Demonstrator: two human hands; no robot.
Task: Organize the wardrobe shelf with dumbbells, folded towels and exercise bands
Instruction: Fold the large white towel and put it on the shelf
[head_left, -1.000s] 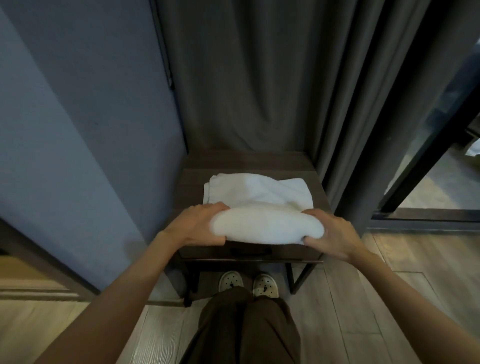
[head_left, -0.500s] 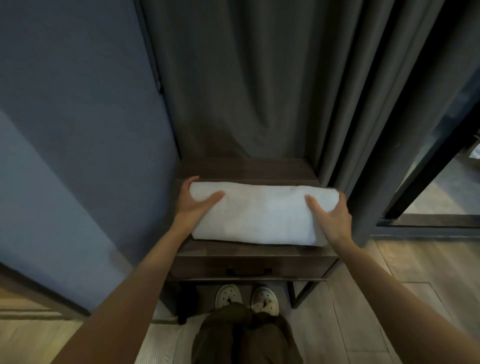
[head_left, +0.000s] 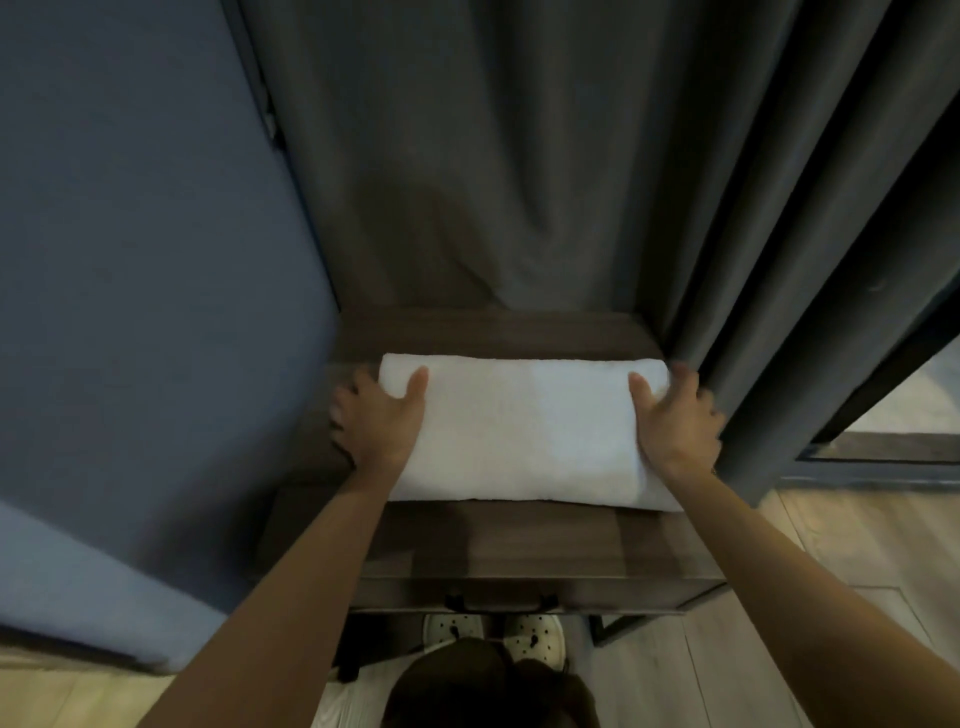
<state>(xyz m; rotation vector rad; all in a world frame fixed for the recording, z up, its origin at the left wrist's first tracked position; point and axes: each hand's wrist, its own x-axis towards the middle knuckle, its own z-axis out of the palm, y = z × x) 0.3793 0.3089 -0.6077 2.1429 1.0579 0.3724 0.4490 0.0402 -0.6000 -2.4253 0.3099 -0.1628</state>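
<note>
The folded white towel (head_left: 524, 431) seems to rest flat across the back half of the dark wooden table (head_left: 493, 551), close to the grey curtain (head_left: 519, 182). My left hand (head_left: 376, 421) and right hand (head_left: 675, 421) each clamp one short end, thumb on top and fingers curled round the edge, which I judge keeps the fold square while I handle it. The one container is the table's front drawer (head_left: 597, 592), closed with its contents hidden; no dumbbells or bands show.
</note>
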